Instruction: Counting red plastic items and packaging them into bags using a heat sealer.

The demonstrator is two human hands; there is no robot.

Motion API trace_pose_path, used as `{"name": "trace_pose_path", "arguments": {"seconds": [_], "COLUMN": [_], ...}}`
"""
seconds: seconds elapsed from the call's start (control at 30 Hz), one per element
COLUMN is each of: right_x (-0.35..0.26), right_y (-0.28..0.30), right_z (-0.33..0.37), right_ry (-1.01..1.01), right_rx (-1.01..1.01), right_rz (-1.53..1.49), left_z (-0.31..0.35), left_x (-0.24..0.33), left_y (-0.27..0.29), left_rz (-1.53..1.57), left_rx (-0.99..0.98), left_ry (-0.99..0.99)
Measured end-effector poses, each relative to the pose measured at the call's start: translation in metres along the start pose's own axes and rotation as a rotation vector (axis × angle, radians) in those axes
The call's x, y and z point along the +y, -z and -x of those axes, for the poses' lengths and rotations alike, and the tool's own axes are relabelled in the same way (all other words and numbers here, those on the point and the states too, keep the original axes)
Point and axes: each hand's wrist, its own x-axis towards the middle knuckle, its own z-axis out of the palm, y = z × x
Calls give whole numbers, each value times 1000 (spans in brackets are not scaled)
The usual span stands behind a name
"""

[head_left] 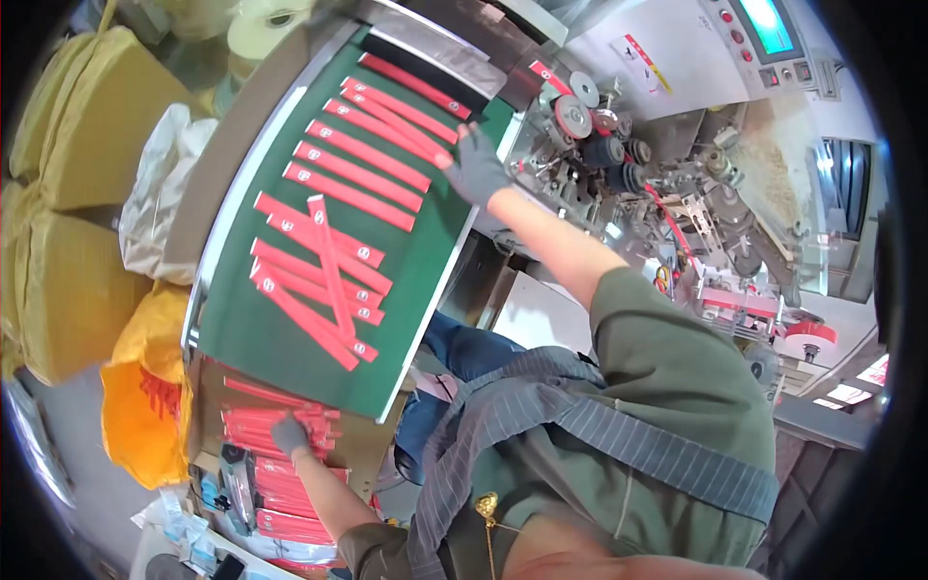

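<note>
My right hand [476, 172], in a grey fingertip-less glove, reaches over the right edge of a green conveyor belt [232, 324]. Its thumb and fingers are apart, with the tips at the near ends of two slim red strips [406, 111]. Several more flat red strips with white round marks lie across the belt; some cross one another at the lower end. Beyond the belt's lower end, my left hand [289, 434], also gloved, rests on a heap of red strips [253, 428]. Its fingers are too small and partly hidden to read.
Right of the belt stands a machine with rollers [601, 150] and a control panel [764, 34]. Along the left are yellow wrapped bundles [87, 126], a white plastic bag [159, 193] and an orange sack [145, 416]. A dark tape dispenser-like object [238, 483] sits by the heap.
</note>
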Motion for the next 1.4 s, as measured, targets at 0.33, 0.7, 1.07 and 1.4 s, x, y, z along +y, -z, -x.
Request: {"name": "trace_pose_path", "arguments": {"seconds": [0.33, 0.7, 1.07, 1.4], "right_x": [-18, -115, -6, -52], "right_y": [-28, -24, 42, 72], "right_z": [-74, 121, 173, 269], "right_ry": [370, 684, 154, 288], "right_rx": [13, -440, -453, -556], "right_rz": [-68, -528, -440, -343], "left_z": [6, -56, -26, -20], "left_x": [214, 279, 110, -262], "left_y": [233, 260, 213, 104], "left_rz": [877, 750, 2033, 1915], "left_rx": [564, 668, 607, 742], "left_ry": [340, 552, 289, -185]}}
